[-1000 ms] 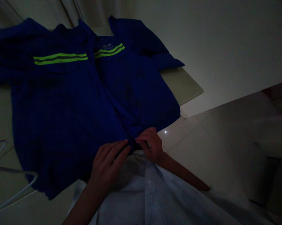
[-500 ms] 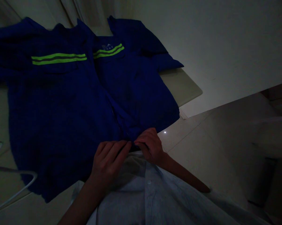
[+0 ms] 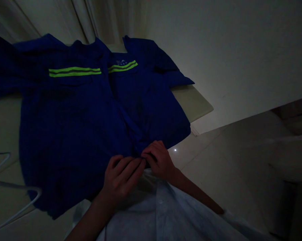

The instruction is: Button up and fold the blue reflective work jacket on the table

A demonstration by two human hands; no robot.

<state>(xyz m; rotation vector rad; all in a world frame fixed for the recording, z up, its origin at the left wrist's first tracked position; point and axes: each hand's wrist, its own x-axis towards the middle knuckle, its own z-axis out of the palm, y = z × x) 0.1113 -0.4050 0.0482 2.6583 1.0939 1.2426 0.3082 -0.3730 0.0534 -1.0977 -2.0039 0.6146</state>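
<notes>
A dark blue work jacket [image 3: 75,127] with yellow-green reflective stripes lies spread, front side up, its collar away from me. Its front opening runs down the middle to the hem near my body. At the bottom of that opening, my left hand [image 3: 123,175] is closed on the hem edge on the left side. My right hand [image 3: 159,159] pinches the hem just right of it, fingers curled. The two sets of fingertips nearly touch. What exactly lies between them, perhaps part of the front closure, is too dark and hidden to make out.
Beneath the jacket is a pale tabletop [image 3: 198,103], its corner showing at right. White looped wire or cable [image 3: 27,189] lies at the left edge. A curtain [image 3: 110,20] hangs behind, a pale wall stands at right, and tiled floor [image 3: 206,167] shows below it.
The view has tilted up slightly, so the jacket sits lower and further right. My hands have drawn a little closer together at the hem, both still gripping it.
</notes>
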